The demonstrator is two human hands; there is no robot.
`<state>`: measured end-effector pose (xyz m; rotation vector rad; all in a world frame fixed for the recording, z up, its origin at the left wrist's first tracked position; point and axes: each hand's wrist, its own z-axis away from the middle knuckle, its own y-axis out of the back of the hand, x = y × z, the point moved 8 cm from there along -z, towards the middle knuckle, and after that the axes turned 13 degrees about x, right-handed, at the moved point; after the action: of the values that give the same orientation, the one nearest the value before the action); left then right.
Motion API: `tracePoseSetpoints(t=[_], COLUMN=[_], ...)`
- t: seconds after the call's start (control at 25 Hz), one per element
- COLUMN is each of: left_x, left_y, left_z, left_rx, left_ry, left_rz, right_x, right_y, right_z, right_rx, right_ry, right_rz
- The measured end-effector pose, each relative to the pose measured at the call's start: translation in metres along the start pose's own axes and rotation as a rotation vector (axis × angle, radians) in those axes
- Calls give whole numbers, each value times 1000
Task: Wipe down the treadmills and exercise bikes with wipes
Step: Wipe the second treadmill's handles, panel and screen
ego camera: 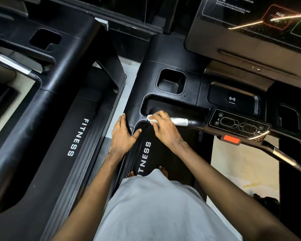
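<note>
Grey shirt [155, 206], right hand [165, 131] grip curled round wipe [151, 119] on handlebar [181, 121], left hand [122, 134] flat on treadmill [195, 80]

L hand [124, 134] palm down, fingers straight & slightly spread, thumb out to the side. R hand [163, 127] just beside it, back up, fingers curled, gripping a wipe [150, 118]. Both forearms bare, stretched fwd; R angles in from the right.

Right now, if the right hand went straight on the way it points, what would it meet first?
The right hand, gripping the wipe, points up-left along the handlebar. It would likely meet the black side arm at the bar's corner first; the left hand lies just beside that line.
</note>
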<state>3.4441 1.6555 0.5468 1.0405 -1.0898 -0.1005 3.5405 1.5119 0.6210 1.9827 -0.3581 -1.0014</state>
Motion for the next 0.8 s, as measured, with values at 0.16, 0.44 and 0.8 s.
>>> tracePoseSetpoints(t=[0.16, 0.44, 0.8], left_x=[-1, 2, 9], left_y=[2, 5, 4], left_z=[2, -1, -18], left_rx=[27, 42, 50], left_ry=[4, -9, 52], left_rz=[4, 5, 107], right_x=[-23, -1, 12], right_y=[-31, -36, -17], right_z=[-24, -85, -105], right_rx=[-66, 54, 48], right_ry=[34, -130, -80], right_rz=[-100, -58, 29])
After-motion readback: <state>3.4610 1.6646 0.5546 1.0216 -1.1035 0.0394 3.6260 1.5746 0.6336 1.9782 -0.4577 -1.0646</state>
